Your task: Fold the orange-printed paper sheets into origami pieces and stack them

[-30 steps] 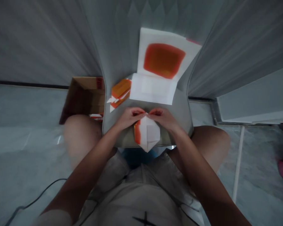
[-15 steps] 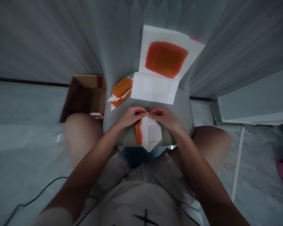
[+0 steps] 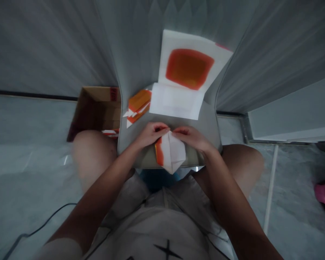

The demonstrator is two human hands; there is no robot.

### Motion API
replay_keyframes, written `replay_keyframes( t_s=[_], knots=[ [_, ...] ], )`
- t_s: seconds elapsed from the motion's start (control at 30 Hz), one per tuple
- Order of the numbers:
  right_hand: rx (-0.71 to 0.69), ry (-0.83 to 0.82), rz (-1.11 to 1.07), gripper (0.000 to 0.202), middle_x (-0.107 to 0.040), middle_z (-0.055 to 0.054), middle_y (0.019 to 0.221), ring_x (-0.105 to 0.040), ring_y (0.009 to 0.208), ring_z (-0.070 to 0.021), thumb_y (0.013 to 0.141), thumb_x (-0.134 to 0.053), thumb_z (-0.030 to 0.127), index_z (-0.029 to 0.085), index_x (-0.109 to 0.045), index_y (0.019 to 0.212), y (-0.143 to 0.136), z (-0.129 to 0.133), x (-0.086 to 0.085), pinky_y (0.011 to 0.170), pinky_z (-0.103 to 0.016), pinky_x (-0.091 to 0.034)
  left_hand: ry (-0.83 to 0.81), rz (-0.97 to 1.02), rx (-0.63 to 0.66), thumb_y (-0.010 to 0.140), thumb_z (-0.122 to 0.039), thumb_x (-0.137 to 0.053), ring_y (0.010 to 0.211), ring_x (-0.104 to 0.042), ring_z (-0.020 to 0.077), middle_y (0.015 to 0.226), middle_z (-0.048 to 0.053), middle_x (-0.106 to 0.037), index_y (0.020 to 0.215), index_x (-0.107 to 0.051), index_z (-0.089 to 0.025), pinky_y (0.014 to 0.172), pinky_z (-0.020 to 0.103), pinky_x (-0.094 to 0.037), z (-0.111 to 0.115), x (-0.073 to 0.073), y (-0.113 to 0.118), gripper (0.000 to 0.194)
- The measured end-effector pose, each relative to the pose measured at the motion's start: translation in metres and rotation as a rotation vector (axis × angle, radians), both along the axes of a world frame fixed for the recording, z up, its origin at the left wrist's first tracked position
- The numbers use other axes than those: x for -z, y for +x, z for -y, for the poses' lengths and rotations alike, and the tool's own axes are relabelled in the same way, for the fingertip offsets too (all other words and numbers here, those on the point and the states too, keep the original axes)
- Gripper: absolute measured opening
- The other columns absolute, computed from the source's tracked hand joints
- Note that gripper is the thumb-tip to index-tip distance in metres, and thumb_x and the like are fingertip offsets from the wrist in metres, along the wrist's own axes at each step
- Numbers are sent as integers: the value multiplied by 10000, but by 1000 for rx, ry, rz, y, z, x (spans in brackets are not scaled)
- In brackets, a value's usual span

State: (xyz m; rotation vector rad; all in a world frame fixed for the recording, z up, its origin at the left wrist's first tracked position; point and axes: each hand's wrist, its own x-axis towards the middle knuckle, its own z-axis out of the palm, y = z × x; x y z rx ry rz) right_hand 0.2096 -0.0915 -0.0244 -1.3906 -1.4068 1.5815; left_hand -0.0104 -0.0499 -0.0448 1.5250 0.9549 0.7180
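Left hand [image 3: 148,135]: thumb and fingers drawn almost together, appearing to pinch the upper left edge of the folded paper [image 3: 166,153].
Right hand [image 3: 193,138]: likewise nearly closed, appearing to pinch the upper right edge; only a narrow gap separates the two sets of fingertips.
Folded paper: just on the body side of the fingers, mostly white, orange-red along its left; a centre crease runs from the gap between the fingertips towards a point near the chair's front edge. I cannot tell whether it rests on the seat.
Chair [image 3: 208,119]: grey, its seat beneath the fingers, its backrest beyond them.
Creased sheet [image 3: 184,85]: beyond the fingers, near half on the seat, far half tilted up against the backrest, bearing an orange-red block.
Orange folded papers [image 3: 138,104]: beyond and left of the fingers, beside the sheet.
Cardboard box [image 3: 99,95]: farther left.
Crease care: my judgement is that level fingers and gentle, equal pressure suit this step; an uneven tug could skew the centre line or tear the thin upper tip.
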Motion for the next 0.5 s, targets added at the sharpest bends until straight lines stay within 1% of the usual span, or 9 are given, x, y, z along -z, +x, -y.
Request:
replay_keyframes(
  t_s=[0.07,0.2,0.37,0.5],
  knots=[
    [-11,-15,1,316,-733,-12,833,-607,746,-171,807,-780,539,229,-782,869,1,1,-1,647,-294,-456,4,0,2,879,-502,-716,841,-672,179,932,49,-779,914,-775,-188,774,298,-514,1,0,0,321],
    [12,-33,4,327,-733,-16,812,-595,716,-164,775,-792,542,224,-773,849,0,0,-1,625,-290,-449,9,0,-10,891,-507,-708,822,-663,173,918,50,-773,911,-775,-186,740,288,-505,3,-3,0,328],
    [14,-36,15,324,-719,-16,781,-575,682,-153,789,-779,536,214,-770,828,-2,-1,-1,603,-283,-429,-34,0,60,875,-491,-729,788,-650,167,878,47,-765,904,-785,-183,710,285,-490,4,-7,-2,314],
    [11,-19,32,335,-718,-15,784,-576,677,-157,803,-767,550,217,-769,833,-1,0,-1,588,-285,-413,-58,-17,85,853,-492,-750,774,-646,166,848,41,-759,899,-787,-184,703,287,-489,1,-8,-3,313]
  ],
)
